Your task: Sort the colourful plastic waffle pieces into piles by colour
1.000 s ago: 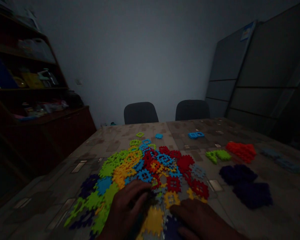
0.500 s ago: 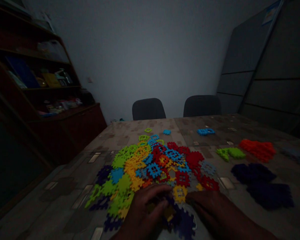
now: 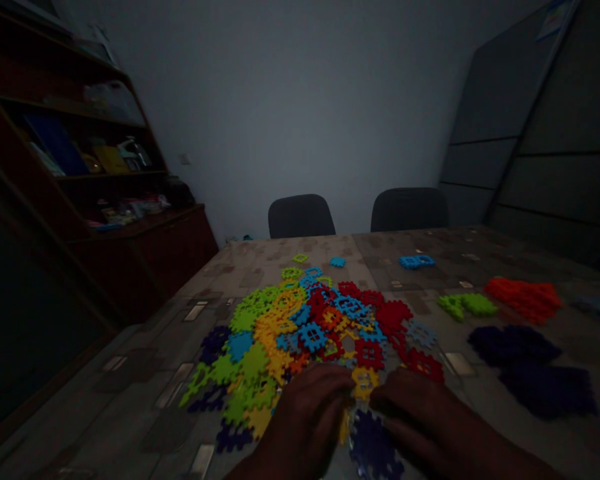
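Observation:
A heap of flat, toothed plastic building pieces (image 3: 313, 337) in green, yellow, blue and red lies on the table. My left hand (image 3: 307, 413) is curled at the heap's near edge, with part of a yellow toothed piece (image 3: 344, 427) showing at its fingers. Opposite it, my right hand (image 3: 425, 413) has its fingers bent and pressed together; whatever they hold is hidden. Between the hands lies a yellow window-shaped piece (image 3: 365, 383), close to both sets of fingertips. Nearer to me is a dark purple toothed piece (image 3: 375, 447), partly covered by my right hand.
On the right of the patterned table (image 3: 155, 400) lie groups of dark purple pieces (image 3: 547, 387), orange pieces (image 3: 523, 299) and green pieces (image 3: 467, 305). Blue pieces (image 3: 416, 262) sit farther back. Two chairs (image 3: 303, 217) stand behind the table, and a shelf unit (image 3: 145, 230) is at left.
My right hand has shifted left and its fingers bend more. My left hand has turned over, hiding the purple and yellow pieces seen by its thumb before. The view has swung slightly left.

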`<action>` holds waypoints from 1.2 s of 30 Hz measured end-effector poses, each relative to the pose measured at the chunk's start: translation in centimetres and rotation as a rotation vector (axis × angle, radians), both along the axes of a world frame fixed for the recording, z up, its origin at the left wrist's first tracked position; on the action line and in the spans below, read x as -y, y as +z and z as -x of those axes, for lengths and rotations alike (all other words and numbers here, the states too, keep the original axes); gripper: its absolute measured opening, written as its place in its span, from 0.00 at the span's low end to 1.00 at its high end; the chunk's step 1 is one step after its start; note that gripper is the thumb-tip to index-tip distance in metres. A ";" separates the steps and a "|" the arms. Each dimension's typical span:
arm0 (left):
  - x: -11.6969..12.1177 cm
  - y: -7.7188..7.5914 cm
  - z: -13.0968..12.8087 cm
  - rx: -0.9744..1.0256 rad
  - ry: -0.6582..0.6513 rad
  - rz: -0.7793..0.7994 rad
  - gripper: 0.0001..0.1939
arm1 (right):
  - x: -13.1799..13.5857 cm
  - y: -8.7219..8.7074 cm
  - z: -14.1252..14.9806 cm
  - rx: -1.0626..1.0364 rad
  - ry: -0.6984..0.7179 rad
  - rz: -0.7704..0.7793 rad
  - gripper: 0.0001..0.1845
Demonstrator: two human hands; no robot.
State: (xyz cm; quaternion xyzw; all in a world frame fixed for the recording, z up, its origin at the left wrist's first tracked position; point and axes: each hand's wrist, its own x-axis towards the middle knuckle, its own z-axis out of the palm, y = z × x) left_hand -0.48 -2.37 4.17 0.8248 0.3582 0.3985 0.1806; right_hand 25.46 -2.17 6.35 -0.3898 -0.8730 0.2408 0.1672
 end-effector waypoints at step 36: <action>0.9 -6.8 -2.9 -0.458 -0.146 -0.386 0.10 | 1.4 -0.2 -4.7 0.079 0.020 0.272 0.34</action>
